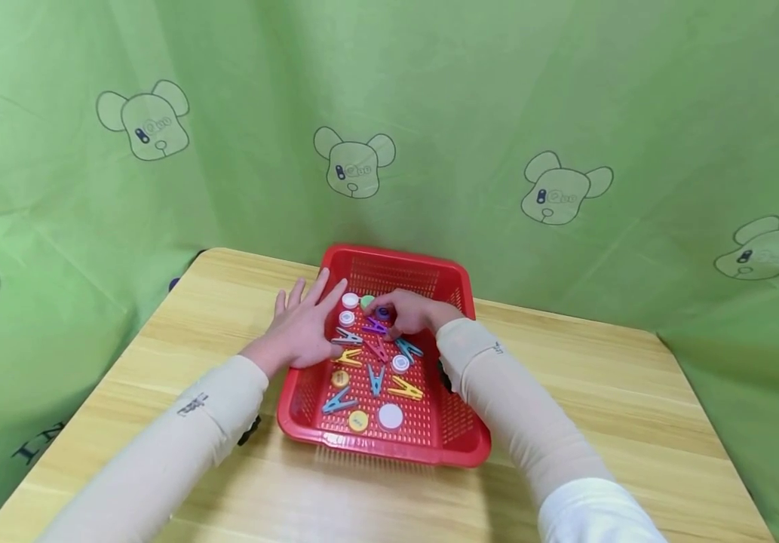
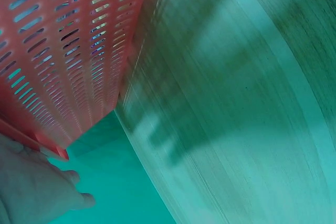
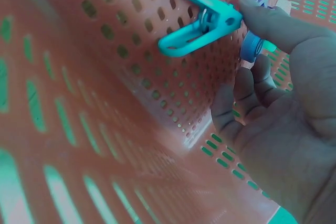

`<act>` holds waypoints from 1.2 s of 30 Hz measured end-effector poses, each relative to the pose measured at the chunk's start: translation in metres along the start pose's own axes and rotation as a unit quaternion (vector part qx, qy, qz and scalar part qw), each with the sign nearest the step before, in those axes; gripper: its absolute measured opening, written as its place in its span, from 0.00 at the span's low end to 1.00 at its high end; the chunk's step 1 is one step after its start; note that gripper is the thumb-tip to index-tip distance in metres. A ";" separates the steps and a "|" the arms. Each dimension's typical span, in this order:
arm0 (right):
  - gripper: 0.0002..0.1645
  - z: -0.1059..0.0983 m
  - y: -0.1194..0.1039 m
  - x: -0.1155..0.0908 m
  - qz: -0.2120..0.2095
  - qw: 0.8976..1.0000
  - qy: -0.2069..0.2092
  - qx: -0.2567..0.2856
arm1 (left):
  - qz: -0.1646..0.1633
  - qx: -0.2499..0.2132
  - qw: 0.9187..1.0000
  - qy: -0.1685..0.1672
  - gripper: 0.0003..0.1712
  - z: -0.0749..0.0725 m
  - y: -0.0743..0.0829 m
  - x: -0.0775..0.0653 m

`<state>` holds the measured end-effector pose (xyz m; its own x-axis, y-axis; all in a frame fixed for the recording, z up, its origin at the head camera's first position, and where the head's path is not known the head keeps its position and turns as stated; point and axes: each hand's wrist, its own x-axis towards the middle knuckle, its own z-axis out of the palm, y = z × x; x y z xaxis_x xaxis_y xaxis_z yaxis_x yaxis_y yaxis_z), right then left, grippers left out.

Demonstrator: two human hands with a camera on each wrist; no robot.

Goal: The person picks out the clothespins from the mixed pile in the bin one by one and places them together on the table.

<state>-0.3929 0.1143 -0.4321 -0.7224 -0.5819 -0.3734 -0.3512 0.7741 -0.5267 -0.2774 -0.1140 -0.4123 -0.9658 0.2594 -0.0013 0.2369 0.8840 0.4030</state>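
The basket [image 1: 389, 451] is bright red, with rows of little holes making a pattern. I see yellow clips [image 1: 413, 391], blue clips [image 1: 376, 386], a purple clip [image 1: 375, 326], a pink clip [image 1: 380, 351] and a teal clip [image 3: 223, 22]. There's a plain white cap [image 1: 391, 416], a yellow cap [image 1: 358, 421], a green cap [image 1: 366, 302], a dark blue cap [image 1: 382, 312], and a white cap with rings [image 1: 400, 363]. The table [image 1: 565, 362] is pale yellow wood with streaky lines. The curtain [image 1: 430, 75] is green, with paler mouse-like faces [image 1: 353, 170] drawn in dark lines. The sleeves [image 1: 158, 445] look creamy, with small dark marks.
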 end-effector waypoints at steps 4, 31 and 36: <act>0.32 0.002 0.001 -0.001 0.001 1.000 0.001 -0.004 | 0.001 -0.002 1.000 -0.003 0.65 0.001 0.001 -0.001; 0.29 -0.001 -0.004 0.002 -0.017 1.000 0.000 -0.024 | 0.002 -0.015 1.000 0.018 0.59 0.002 -0.002 -0.001; 0.29 -0.002 -0.005 0.001 -0.012 1.000 0.001 0.002 | -0.002 -0.040 0.999 0.023 0.60 0.002 -0.002 -0.001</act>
<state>-0.3932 0.1108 -0.4280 -0.7152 -0.5997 -0.3590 -0.3666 0.7591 -0.5379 -0.2763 -0.1156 -0.4149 -0.9709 0.2362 0.0383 0.2257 0.8507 0.4747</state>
